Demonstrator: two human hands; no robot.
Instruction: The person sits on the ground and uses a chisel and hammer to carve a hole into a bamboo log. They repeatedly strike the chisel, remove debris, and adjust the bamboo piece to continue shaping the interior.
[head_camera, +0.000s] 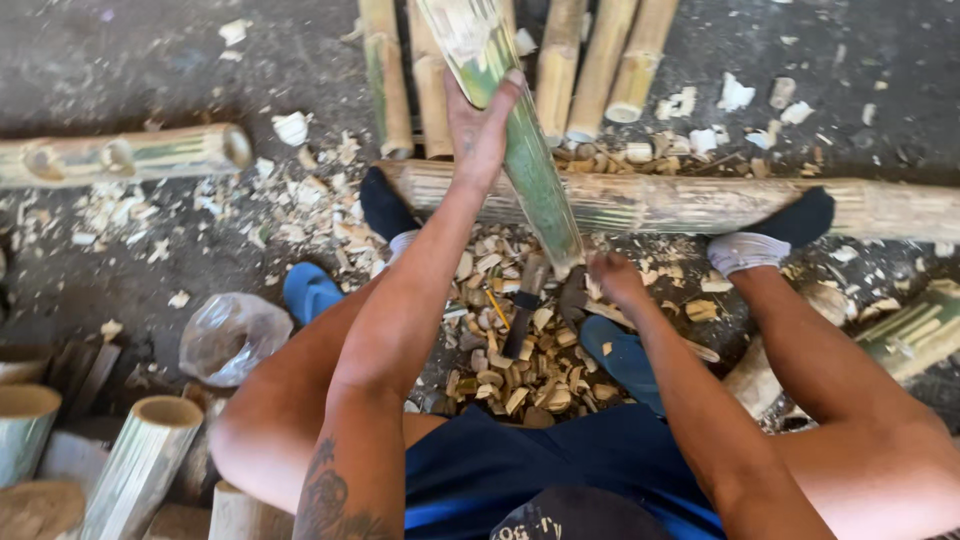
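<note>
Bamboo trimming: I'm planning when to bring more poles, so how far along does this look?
Done: a thick litter of cut chips lies between the feet, with trimmed pieces standing at lower left. In hand: the left hand grips a green bamboo slat propped on a long pole; the right hand is at its lower end. Left: several poles lie beyond, apparently untouched.

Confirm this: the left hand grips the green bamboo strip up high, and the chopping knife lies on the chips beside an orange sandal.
Wrong on one point. The head view shows the sandal is blue, not orange. The left hand grips the bamboo strip up high; the knife lies on the chips.
</note>
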